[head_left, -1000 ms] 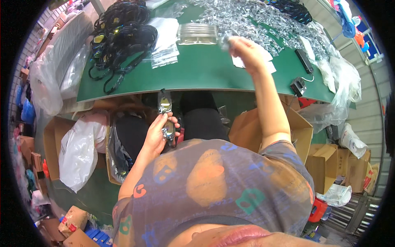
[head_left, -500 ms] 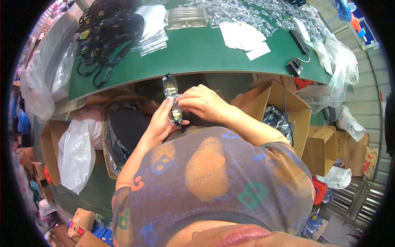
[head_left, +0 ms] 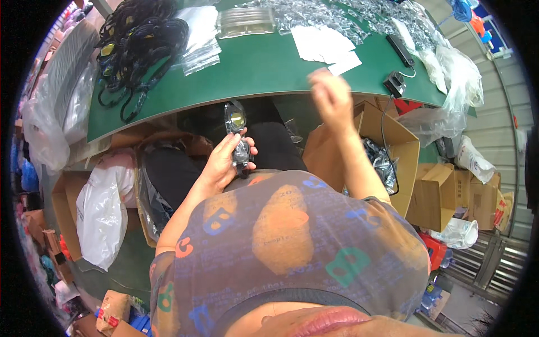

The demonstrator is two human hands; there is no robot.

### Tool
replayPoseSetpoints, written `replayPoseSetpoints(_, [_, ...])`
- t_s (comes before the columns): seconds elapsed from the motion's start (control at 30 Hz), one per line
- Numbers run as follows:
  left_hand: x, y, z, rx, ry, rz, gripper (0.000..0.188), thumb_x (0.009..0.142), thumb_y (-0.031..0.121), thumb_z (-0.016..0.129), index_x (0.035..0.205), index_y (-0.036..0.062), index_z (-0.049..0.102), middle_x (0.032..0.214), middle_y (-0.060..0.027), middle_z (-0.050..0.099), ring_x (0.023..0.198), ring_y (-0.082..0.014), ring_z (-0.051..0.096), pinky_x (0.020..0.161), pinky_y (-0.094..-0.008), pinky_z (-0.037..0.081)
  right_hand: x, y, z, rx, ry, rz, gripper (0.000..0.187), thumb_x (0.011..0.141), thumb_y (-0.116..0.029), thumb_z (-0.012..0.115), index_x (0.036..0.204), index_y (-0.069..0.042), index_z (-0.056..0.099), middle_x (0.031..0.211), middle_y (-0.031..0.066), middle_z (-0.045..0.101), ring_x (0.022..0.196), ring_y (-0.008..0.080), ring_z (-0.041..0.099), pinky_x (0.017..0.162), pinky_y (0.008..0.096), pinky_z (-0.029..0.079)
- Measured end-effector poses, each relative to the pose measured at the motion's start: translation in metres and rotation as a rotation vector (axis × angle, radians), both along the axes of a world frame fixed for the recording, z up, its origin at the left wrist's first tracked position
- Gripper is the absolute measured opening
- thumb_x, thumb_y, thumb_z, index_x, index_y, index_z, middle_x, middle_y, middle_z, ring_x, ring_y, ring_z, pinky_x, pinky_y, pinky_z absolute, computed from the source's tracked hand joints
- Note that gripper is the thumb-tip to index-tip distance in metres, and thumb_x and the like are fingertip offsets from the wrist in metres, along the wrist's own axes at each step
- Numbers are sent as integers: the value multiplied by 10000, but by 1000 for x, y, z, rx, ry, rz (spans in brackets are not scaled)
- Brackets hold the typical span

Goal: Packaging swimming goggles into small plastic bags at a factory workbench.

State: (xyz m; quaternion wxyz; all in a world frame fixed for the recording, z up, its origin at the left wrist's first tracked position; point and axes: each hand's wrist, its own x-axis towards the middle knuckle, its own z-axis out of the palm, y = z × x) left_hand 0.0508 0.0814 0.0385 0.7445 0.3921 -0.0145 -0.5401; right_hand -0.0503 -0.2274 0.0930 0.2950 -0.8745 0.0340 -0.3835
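Sitting nr corrugated wall (head_left: pixel 491 101) at green table (head_left: pixel 241 76), w/ black straps (head_left: pixel 140 33) + clear bits (head_left: pixel 314 16) prob. in easy reach.
Hovering w/ R hand (head_left: pixel 332 100) nr table edge, half-curled, blurred, can't tell if gripping anything; w/ L hand (head_left: pixel 220 162) part-closed, holding dark goggles (head_left: pixel 241 148) over lap by lower end, prob. leaving upper lens accessible.

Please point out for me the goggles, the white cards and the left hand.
Goggles (head_left: pixel 237 119): head view, on the upper lens.
White cards (head_left: pixel 320 44): head view, middle of the pile.
Left hand (head_left: pixel 220 160): head view, near the thumb's base.
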Motion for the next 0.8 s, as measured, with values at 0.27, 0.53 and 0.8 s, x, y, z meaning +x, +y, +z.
replayPoseSetpoints(0.27, [-3,1,10,86,-3,40,440,1082,322,524,1446,79,476,1111,-88,661,988,-196,680,689,-347,630,-34,-36,-45,-561,320,-456,407,908,-318,758,1261,-136,669,1410,35,606,1449,287,436,1200,590,248])
replayPoseSetpoints(0.53, [-3,5,3,83,27,31,412,1084,340,527,1405,83,514,1129,-85,667,1003,-203,683,701,-359,620,-11,-10,-19,-174,-207,-238,198,855,13,735,1035,-59,693,1076,123,696,1029,307,656,904,392,516])
replayPoseSetpoints(0.8, [-5,9,5,26,42,32,438,1079,452,506,1341,104,545,1177,-70,662,1042,-198,676,736,-402,612,21,111,-5,-387,83,581,219,799,-101,752,998,-130,666,1188,10,724,1223,223,660,1006,450,494])
